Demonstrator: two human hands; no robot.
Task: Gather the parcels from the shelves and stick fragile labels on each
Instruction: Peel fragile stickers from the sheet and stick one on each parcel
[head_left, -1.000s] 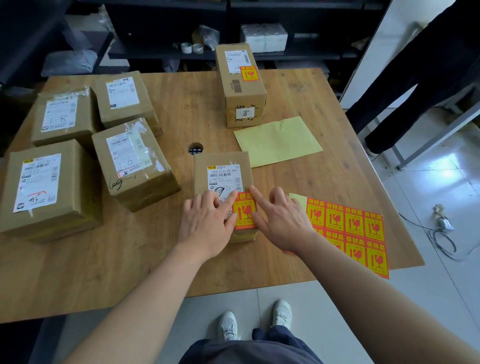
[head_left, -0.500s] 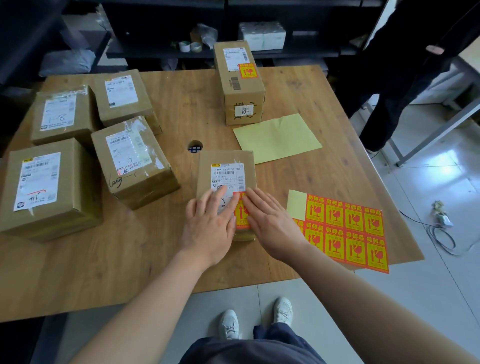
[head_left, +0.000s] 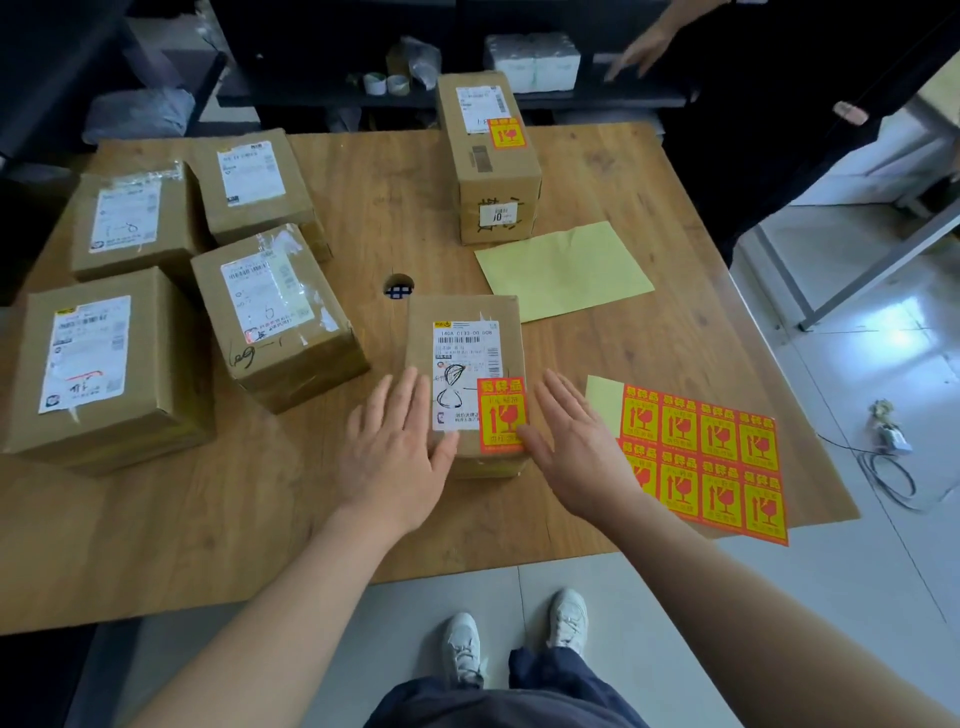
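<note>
A small brown parcel (head_left: 462, 317) lies on the wooden table (head_left: 363, 208) in front of me, with a red and yellow fragile label (head_left: 501, 415) stuck on its near right corner. My left hand (head_left: 397, 452) lies flat with straight fingers on the parcel's left near edge. My right hand (head_left: 571, 441) is flat and spread just right of the parcel, its thumb touching the label's corner. A sheet of fragile labels (head_left: 711, 457) lies to the right. A taller parcel (head_left: 488, 156) at the back carries a label. Several unlabelled parcels (head_left: 280, 312) sit at the left.
A bare yellow backing sheet (head_left: 563, 270) lies behind the small parcel, next to a round cable hole (head_left: 399, 287). Another person in dark clothes (head_left: 779, 104) stands at the table's far right corner, a hand reaching over the dark shelf (head_left: 467, 93). Cables (head_left: 891, 467) lie on the floor.
Both hands have slid apart off the label, which now shows fully on the parcel. The person at the right has moved closer to the shelf.
</note>
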